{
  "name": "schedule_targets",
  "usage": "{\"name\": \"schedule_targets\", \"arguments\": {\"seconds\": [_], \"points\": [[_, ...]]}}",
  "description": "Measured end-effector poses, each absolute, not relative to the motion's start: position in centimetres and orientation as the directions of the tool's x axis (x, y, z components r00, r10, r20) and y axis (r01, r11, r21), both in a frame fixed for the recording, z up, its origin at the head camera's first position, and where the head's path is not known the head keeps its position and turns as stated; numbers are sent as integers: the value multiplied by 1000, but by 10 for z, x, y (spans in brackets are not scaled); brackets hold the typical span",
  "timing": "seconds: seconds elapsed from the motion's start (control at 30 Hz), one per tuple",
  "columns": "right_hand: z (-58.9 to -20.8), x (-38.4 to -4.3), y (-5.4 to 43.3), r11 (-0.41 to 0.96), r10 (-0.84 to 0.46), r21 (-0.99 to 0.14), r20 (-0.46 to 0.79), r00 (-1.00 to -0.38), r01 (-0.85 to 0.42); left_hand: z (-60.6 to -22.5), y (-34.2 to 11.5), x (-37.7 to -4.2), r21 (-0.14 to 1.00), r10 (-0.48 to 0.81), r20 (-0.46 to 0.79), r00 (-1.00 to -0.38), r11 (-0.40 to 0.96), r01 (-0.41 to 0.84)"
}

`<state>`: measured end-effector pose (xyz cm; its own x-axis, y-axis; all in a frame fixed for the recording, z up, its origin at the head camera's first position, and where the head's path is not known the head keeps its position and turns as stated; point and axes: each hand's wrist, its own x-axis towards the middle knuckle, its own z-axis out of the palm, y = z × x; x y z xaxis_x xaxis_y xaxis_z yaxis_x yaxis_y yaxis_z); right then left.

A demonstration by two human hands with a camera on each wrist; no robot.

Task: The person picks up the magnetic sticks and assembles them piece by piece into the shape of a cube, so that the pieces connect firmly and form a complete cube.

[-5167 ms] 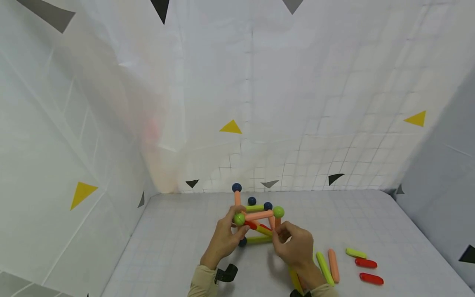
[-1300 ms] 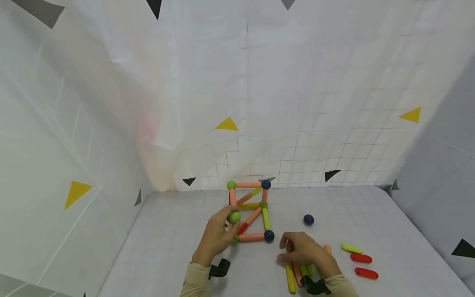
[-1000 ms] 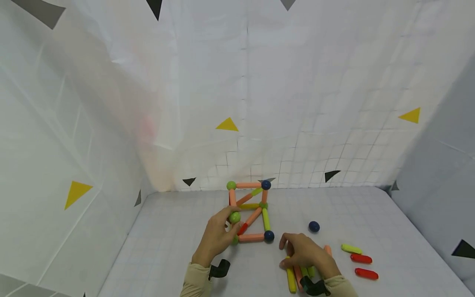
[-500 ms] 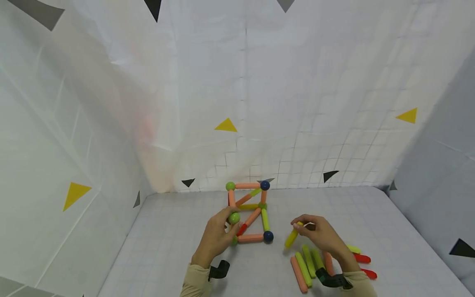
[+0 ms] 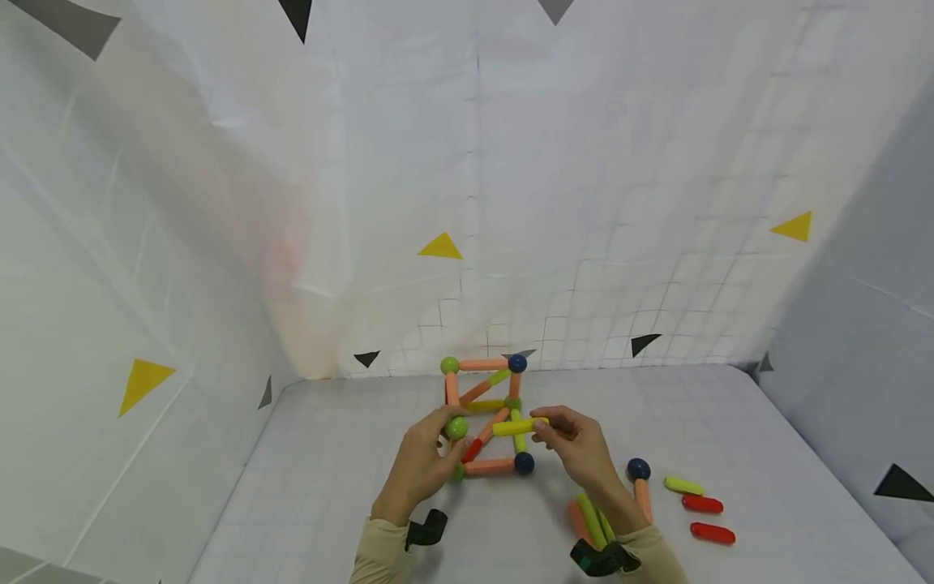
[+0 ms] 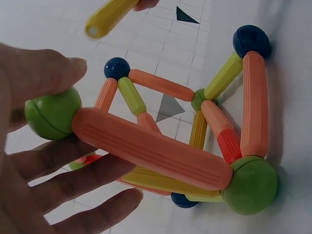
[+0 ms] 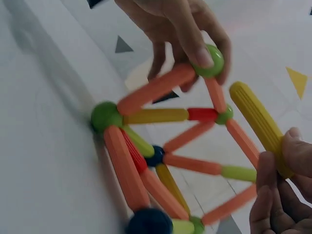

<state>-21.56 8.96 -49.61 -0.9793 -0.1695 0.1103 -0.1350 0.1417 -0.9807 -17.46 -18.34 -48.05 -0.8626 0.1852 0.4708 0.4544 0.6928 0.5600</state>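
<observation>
A frame of ribbed rods and balls stands on the table, with a blue ball (image 5: 524, 463) at its near right corner and an orange rod (image 5: 489, 467) along its near bottom edge. At the upper near left, my left hand (image 5: 419, 468) holds a green ball (image 6: 52, 113) between thumb and fingers; an orange rod (image 6: 153, 148) runs from it down to another green ball (image 6: 249, 185). My right hand (image 5: 580, 450) pinches one end of a yellow rod (image 7: 258, 124). Its free end points left toward the held green ball, with a gap between them.
Loose green and orange rods (image 5: 580, 523) lie under my right forearm, partly hidden. Right of them, a blue ball (image 5: 638, 469) sits at the end of an orange rod (image 5: 642, 500). Farther right lie a short green rod (image 5: 683, 486) and two red rods (image 5: 703, 504).
The frame, earlier tilted in both hands, now stands on the table. My right hand has lifted the yellow rod from the pile and carried it left. The loose blue ball has rolled to an orange rod.
</observation>
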Motion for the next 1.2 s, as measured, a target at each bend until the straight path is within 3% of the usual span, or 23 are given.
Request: {"name": "schedule_targets", "arguments": {"seconds": [0.33,0.77,0.97,1.1,1.2], "points": [[-496,-217,51,82,-172,-985,138,-975,-154,-482,-181,-175,596,170,464,-869,667,448],[-495,-221,52,66,-194,-983,158,-968,-174,-483,-174,-176,566,156,481,-863,696,442],[-496,-219,53,38,-204,-986,150,-967,-161,-485,-169,-176,634,106,445,-889,664,396],[-493,-220,64,113,-245,-979,140,-959,-172,-486,-169,-176,680,96,419,-903,626,382],[-489,-224,83,296,-250,-932,135,-959,-209,-486,-169,-177,692,96,420,-902,610,387]]}}
